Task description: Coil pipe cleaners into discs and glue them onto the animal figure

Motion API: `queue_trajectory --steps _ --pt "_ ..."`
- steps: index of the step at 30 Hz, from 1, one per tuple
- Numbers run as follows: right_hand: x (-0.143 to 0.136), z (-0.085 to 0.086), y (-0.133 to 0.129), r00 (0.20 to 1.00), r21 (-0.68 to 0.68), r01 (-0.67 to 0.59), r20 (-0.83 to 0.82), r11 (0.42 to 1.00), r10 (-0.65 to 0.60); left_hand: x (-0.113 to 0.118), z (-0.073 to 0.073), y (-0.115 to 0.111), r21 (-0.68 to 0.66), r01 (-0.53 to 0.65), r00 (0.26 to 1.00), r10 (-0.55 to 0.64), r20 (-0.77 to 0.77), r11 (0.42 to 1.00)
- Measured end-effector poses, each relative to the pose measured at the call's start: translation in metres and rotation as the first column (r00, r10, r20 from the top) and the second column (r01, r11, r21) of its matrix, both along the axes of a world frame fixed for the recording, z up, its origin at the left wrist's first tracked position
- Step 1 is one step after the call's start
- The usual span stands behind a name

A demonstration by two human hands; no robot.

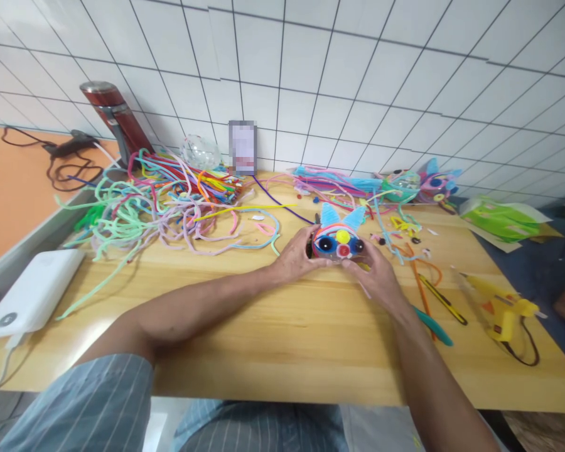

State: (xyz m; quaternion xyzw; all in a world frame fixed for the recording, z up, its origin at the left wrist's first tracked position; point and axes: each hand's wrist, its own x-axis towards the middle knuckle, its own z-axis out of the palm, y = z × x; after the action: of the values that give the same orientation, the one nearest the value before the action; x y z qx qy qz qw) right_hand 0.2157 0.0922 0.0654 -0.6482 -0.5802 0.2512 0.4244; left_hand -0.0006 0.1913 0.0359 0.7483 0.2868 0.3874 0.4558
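Note:
A small animal-faced craft [343,237] with blue pointed ears, dark round eyes, a yellow button and a red nose is held just above the wooden table [273,333]. My left hand [299,256] grips its left side, thumb along the bottom edge. On the other side my right hand [375,271] closes round the craft, with its thumb near the lower edge. The fingers behind the craft are partly hidden. A thin pale strip hangs below it by my right hand.
Pipe cleaners [122,220] lie tangled at left, near a red thermos [117,119] and white power bank [32,292]. A phone [243,147] leans on the wall. At right are a yellow glue gun [503,311], a cutter [442,299] and green packaging [501,220].

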Motion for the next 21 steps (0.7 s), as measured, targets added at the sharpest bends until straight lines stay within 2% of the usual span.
queue_trajectory --steps 9,11,13,15,17,19,20,21 --pt "0.008 -0.010 0.000 1.000 -0.014 0.010 0.027 1.000 -0.009 0.000 0.000 -0.004 -0.001 0.025 0.999 -0.025 0.036 1.000" --pt "0.009 -0.009 -0.001 0.999 0.004 0.025 0.026 1.000 -0.025 -0.003 0.002 -0.006 0.006 -0.021 0.999 0.021 0.046 1.000" --pt "0.010 -0.006 -0.002 1.000 0.045 0.028 0.007 0.999 -0.028 -0.008 0.008 -0.007 0.057 -0.141 0.988 0.137 0.066 0.988" --pt "0.012 -0.002 -0.003 0.999 0.093 0.031 -0.027 0.995 -0.029 -0.013 0.025 -0.009 0.158 -0.251 0.966 0.239 0.094 0.955" --pt "0.012 0.001 -0.004 0.997 0.130 0.058 -0.060 0.990 -0.051 -0.020 0.057 -0.016 0.283 -0.234 0.972 0.217 0.089 0.930" --pt "0.012 0.003 -0.004 0.991 0.157 0.119 -0.081 0.980 -0.108 -0.027 0.099 -0.033 0.375 -0.032 0.998 0.053 -0.045 0.927" --pt "0.012 0.003 -0.004 0.987 0.169 0.150 -0.084 0.974 -0.138 -0.032 0.119 -0.043 0.435 0.105 0.989 -0.049 -0.137 0.894" --pt "0.011 0.003 -0.004 0.983 0.180 0.176 -0.080 0.968 -0.163 -0.037 0.135 -0.054 0.510 0.190 0.977 -0.107 -0.186 0.839"
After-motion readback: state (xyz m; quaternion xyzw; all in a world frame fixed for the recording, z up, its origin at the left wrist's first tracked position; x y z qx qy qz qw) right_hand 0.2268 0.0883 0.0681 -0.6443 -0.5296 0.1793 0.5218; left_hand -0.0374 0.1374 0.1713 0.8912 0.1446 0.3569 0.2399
